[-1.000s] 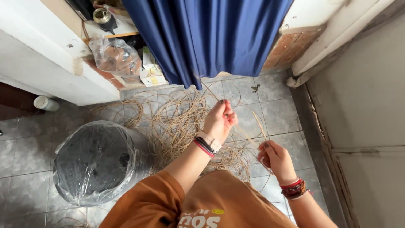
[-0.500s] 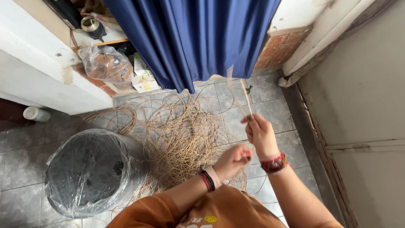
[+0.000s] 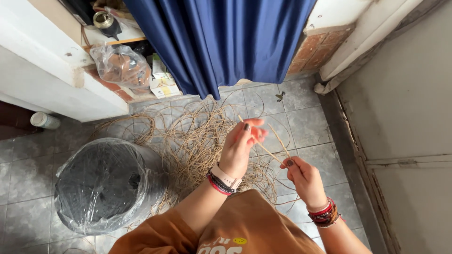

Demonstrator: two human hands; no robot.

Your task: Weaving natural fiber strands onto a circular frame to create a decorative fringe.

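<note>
The left hand, low near the lap half a second ago, is now raised and pinches the upper end of the thin straw strand. The right hand, which then held the strand high toward the curtain, is now lowered to the right, gripping its lower part.

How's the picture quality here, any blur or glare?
Head view: soft, even daylight with no hard shadows; left hand slightly motion-blurred at the fingers, right hand sharper; glare on the plastic-wrapped spool; wide-angle lens bends the wall edges.
</note>
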